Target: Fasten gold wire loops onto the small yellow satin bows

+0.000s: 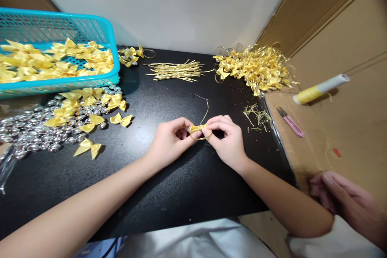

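Observation:
A yellow ribbon bow (198, 128) is pinched between my two hands above the black table (169, 193). My left hand (173, 139) closes finger and thumb on the bow's left end, and my right hand (225, 137) pinches its right end. Below the bow curves a gold wire ring (200, 139), partly hidden by my thumbs. From behind the bow a thin gold wire tail (207, 109) sticks up and bends to the left at its tip. The middle of the bow is partly covered by my fingers.
At left stand a turquoise basket (105, 28) of yellow bows and a spread of silver beads (39, 129). Gold wires (178, 71) lie at the back, finished-looking bows (256, 68) at back right, clippings (256, 117) and pink-handled snips (292, 123) at right. Another person's hand (341, 193) is lower right.

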The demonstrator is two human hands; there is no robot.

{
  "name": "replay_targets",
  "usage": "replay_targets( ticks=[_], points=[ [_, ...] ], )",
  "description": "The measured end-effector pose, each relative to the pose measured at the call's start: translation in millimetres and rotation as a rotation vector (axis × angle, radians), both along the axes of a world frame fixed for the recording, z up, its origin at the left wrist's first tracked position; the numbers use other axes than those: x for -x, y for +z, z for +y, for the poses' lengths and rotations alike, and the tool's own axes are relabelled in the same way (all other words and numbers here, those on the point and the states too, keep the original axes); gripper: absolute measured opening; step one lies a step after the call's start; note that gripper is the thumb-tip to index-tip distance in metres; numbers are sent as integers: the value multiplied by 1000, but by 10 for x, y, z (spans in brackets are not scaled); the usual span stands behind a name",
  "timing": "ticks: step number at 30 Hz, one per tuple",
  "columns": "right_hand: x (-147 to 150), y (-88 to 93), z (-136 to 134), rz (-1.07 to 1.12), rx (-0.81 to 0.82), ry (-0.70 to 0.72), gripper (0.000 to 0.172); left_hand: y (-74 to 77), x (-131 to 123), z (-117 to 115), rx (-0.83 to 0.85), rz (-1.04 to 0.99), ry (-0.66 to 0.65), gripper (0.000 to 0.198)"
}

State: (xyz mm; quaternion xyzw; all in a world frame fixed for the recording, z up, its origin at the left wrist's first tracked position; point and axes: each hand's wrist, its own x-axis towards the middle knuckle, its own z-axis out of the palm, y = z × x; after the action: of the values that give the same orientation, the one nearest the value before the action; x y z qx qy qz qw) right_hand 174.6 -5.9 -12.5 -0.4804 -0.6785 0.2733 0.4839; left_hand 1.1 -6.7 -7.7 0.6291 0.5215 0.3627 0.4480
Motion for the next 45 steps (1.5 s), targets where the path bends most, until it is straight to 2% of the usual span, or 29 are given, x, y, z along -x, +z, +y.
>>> replay_targets(
  ticks=[14, 32, 38, 45],
  points=[
    [-2, -21, 1, 10, 32, -7, 11, -12, 2, 2, -5, 2, -49, 27],
    [-96, -176, 56, -112, -69, 32, 5, -3, -9, 13, -26, 25, -51, 28],
    [-92, -147, 33, -105, -9, 33, 9, -18, 0, 13, -40, 64, -49, 27],
    [-129, -139, -5, -53, 212, 133, 17, -41, 16, 35, -24, 101, -77, 28]
  ],
)
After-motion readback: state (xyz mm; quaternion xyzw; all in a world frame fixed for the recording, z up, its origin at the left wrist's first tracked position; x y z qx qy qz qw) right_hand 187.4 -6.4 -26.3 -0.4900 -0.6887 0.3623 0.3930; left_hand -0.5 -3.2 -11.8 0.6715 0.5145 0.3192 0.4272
